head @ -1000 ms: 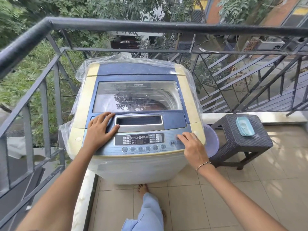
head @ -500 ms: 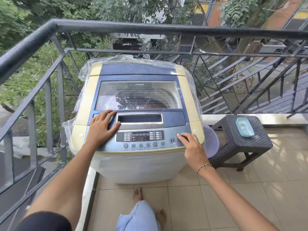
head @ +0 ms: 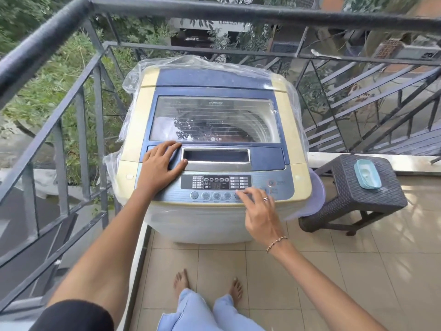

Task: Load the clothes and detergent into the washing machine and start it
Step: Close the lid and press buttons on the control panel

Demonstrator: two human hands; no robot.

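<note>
A top-loading washing machine (head: 288,115), cream and blue with plastic wrap round its sides, stands in the balcony corner. Its glass lid (head: 214,120) is closed, and dark clothes show faintly through it. My left hand (head: 160,167) lies flat on the blue panel left of the lid handle recess (head: 216,156). My right hand (head: 259,211) hovers over the control panel (head: 216,182), fingertips on the row of round buttons at its right end. The display shows lit digits. Neither hand holds anything.
A dark woven stool (head: 355,189) stands right of the machine with a teal lidded container (head: 367,173) on it. A translucent purple basin (head: 315,199) is wedged between stool and machine. Black metal railing (head: 95,96) encloses the left and back. My bare feet are on beige tiles.
My right hand has slid left from the start button area at the panel's right to the round buttons under the display. My left hand stayed in place.
</note>
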